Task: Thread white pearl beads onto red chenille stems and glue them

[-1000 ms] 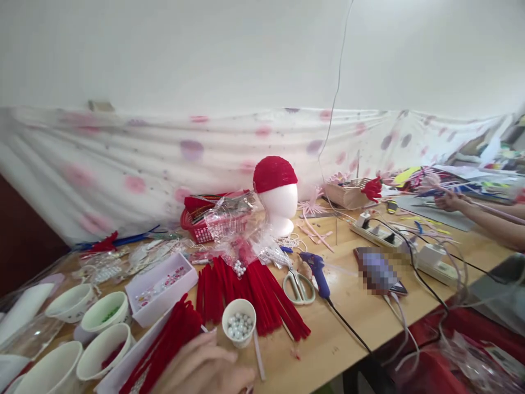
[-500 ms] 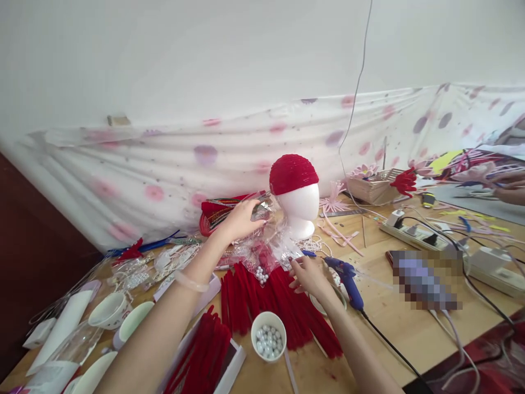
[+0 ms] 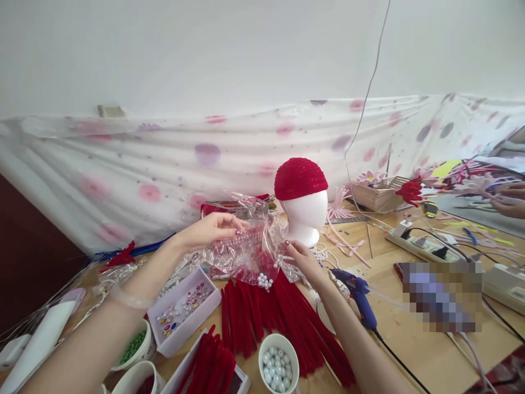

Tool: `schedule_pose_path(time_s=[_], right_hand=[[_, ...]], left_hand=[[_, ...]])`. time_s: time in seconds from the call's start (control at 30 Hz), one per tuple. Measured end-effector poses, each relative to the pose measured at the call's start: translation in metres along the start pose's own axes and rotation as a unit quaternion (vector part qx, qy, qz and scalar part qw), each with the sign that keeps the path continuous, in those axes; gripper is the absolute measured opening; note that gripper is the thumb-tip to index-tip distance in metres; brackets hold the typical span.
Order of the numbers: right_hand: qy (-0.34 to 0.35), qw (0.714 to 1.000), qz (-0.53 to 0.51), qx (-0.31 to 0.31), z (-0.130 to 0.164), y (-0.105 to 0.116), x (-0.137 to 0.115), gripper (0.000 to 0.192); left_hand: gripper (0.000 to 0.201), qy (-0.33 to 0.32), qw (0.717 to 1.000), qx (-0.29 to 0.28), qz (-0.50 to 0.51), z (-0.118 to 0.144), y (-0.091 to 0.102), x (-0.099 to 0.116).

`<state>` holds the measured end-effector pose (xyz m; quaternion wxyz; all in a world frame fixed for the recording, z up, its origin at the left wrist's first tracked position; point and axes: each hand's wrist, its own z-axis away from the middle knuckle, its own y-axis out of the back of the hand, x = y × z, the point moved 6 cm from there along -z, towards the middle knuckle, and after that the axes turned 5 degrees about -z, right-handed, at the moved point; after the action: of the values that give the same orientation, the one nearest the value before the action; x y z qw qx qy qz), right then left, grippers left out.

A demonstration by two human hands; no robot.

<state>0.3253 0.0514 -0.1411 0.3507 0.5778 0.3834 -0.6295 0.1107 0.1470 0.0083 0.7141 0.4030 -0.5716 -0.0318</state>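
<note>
A crinkled clear plastic bag (image 3: 229,253) stands partly raised in the middle of the table, with red material and white pearl beads (image 3: 264,282) at its front. My left hand (image 3: 215,229) is over the bag's left part, fingers bent and apart from the thumb, holding nothing I can see. At the bag's right side, the curled fingers of my right hand (image 3: 304,262) close on the plastic; the thumb is partly hidden. Behind stands a white foam head (image 3: 305,213) with a red ribbed cap (image 3: 301,179). Red fuzzy stems (image 3: 283,323) lie fanned out below my hands.
A cup of pearl beads (image 3: 279,368) stands in front. Left are a lilac box of gems (image 3: 184,309) and a cup of green beads (image 3: 135,345). A blue glue gun (image 3: 359,298) and a power strip (image 3: 430,246) lie right. Another person's hand (image 3: 511,200) shows far right.
My left hand has drawn left and down, and my right hand has moved up to the bag, its fingers curling in. The plastic stands higher. The lilac gem box has come into view.
</note>
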Motion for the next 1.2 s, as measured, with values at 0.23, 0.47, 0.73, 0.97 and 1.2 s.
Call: schedule_pose_path(time_s=[0.23,0.47,0.73,0.97,1.2], right_hand=[[0.131,0.989,-0.056,-0.033,-0.009,-0.018,-0.04,0.032],[0.141,0.988,0.008,-0.061,-0.014,-0.026,-0.015,0.034],[0.153,0.974,0.137,-0.098,-0.001,-0.027,0.035,0.024],[0.139,0.978,0.11,-0.105,-0.002,-0.022,0.042,0.027],[0.092,0.981,0.075,-0.154,0.002,-0.026,0.048,0.023]], left_hand=[[0.038,0.067,0.95,-0.104,0.286,0.05,-0.003,-0.024],[0.032,0.169,0.947,-0.114,0.249,0.001,-0.049,-0.064],[0.035,0.194,0.951,-0.162,0.18,-0.039,-0.096,-0.092],[0.014,0.118,0.979,-0.06,0.154,-0.05,-0.101,-0.093],[0.02,0.16,0.967,-0.086,0.181,-0.045,-0.119,-0.117]])
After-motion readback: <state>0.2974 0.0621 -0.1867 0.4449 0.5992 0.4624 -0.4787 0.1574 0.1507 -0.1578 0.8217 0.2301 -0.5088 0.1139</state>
